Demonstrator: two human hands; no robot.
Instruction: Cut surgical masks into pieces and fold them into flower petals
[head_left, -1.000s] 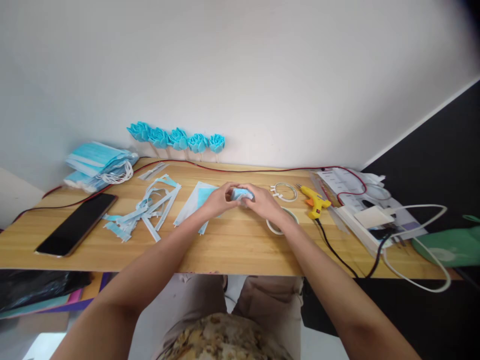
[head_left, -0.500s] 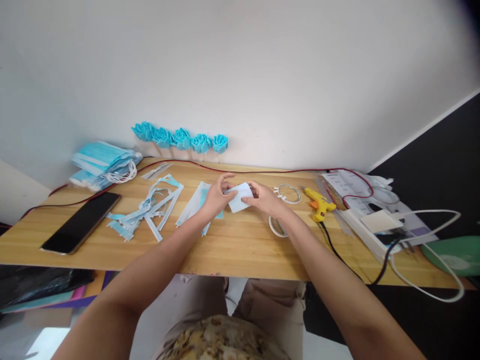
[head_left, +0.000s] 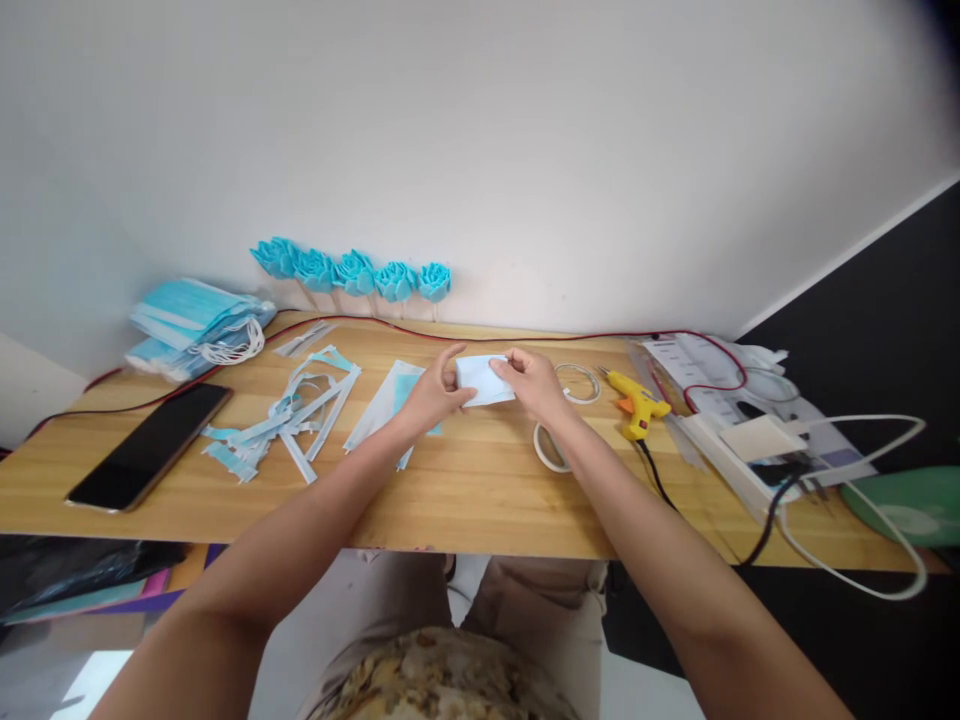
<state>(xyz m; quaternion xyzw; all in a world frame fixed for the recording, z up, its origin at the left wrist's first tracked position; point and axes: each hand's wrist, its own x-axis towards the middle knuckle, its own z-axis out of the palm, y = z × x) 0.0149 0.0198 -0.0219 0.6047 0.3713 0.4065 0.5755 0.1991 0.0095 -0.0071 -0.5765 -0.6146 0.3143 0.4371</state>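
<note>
Between the two hands, a folded pale blue piece (head_left: 481, 378) is held up above the middle of the tabletop (head_left: 480, 510). Its right side is pinched by the right hand (head_left: 534, 382), with the thumb laid on the front. Its lower left corner is gripped by the left hand (head_left: 435, 393), whose index finger is lifted clear and whose grip is left fairly loose.

The tabletop is surfaced in light wood grain and backed by a plain white wall (head_left: 480, 160); a dark panel (head_left: 900, 300) is seen at the far right. A second ago the piece was mostly enclosed by the fingers; half a second ago it was held at a slant, and now it is held nearly level.

Flat sheets (head_left: 375, 410) are partly covered by the left hand and forearm, and a tape roll (head_left: 544, 455) is partly hidden by the right forearm. Farther out, trimmed strips (head_left: 300, 425), a phone (head_left: 154, 445) and stacked masks (head_left: 191, 320) are seen on the left, and a yellow glue gun (head_left: 637, 408) on the right. Five blue flowers (head_left: 356, 272) are leaned against the wall.
</note>
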